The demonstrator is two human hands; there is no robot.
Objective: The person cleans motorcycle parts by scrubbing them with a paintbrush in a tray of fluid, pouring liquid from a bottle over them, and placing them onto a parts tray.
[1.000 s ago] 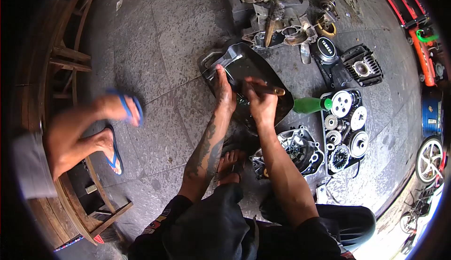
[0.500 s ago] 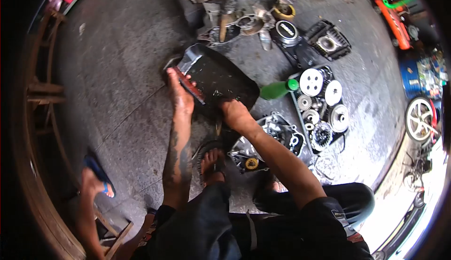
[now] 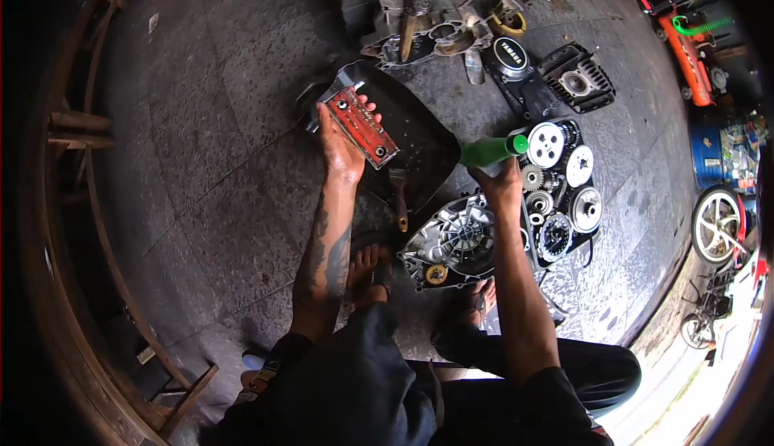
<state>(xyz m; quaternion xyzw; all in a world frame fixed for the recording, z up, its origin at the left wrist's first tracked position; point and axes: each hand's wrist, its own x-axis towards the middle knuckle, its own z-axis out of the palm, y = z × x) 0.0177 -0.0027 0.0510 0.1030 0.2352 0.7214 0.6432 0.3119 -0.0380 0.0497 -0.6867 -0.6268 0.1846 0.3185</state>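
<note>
A red rectangular part (image 3: 364,127) is held above the left side of a black tray (image 3: 427,131), its flat face toward the camera, its long axis slanting from near the tray's far-left corner down toward the near edge. The left hand (image 3: 343,152) grips it, fingertips curled over the far side. Dark marks on the red face suggest work only partly done; the brush (image 3: 401,196) lies unheld at the tray's near edge, handle toward the person. By the right corner, the right hand (image 3: 504,188) meets a capped green bottle (image 3: 488,152); hidden fingers leave its grip unclear. An open casing (image 3: 463,232) rests nearby.
</note>
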